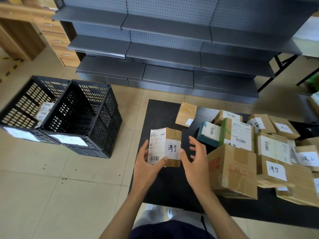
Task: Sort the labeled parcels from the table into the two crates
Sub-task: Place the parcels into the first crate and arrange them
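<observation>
My left hand (148, 167) grips a small brown parcel (172, 135) with a shipping slip and a white handwritten label, held upright above the black table's (165, 187) left part. My right hand (196, 159) hovers just right of the parcel, fingers spread and loosely bent, holding nothing. Two black slatted crates stand side by side on the floor to the left. The left crate (20, 107) holds a couple of labeled parcels (44, 110). The right crate (86, 107) shows no parcels inside. Each crate has a white label on its near side.
Several cardboard parcels (250, 152) with white labels are piled on the table's right half, with one lone box (187, 114) at the far edge. Grey metal shelving (164, 49) stands behind. Wooden drawers (57, 38) are at the back left. Tiled floor lies between table and crates.
</observation>
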### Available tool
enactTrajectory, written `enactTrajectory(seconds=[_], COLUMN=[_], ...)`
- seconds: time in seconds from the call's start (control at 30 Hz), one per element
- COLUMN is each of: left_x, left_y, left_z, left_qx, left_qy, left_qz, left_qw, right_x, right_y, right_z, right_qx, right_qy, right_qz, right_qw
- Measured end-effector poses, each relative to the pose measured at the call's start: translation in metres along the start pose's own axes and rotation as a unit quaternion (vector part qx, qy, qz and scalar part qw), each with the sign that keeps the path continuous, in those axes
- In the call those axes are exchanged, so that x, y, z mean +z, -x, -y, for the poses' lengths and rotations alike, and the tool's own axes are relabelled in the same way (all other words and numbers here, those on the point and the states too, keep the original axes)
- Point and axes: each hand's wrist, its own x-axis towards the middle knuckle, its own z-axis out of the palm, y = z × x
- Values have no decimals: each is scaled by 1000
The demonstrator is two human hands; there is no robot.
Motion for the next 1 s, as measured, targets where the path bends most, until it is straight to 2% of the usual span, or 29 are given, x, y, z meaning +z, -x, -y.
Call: enactTrajectory(seconds=[0.07,0.13,0.2,0.3,0.37,0.57,0.77,1.0], left_x=[0,1,3,5,6,4,1,-1], left_y=[-1,-2,-2,-2,-1,-2,-2,2], left_z=[4,7,7,6,4,1,2,4], left_qx=[7,13,18,25,25,62,94,85], left_qy=[-12,-10,-12,-26,-32,-18,19,34], left_qz=[-22,-31,-32,-27,-16,0,11,34], left_qw=[1000,999,999,999,999,998,995,995], right_x=[-4,-4,0,10,14,10,5,5], right_y=[-2,-1,3,11,13,8,5,4], right_z=[-1,-1,-2,-2,-1,1,-1,2], right_qx=[-36,-49,-40,1,29,42,41,22], right_qy=[13,17,9,-23,-56,-106,-159,-188], right_qz=[12,73,125,154,158,126,103,94], right_qw=[999,996,991,988,986,985,981,977])
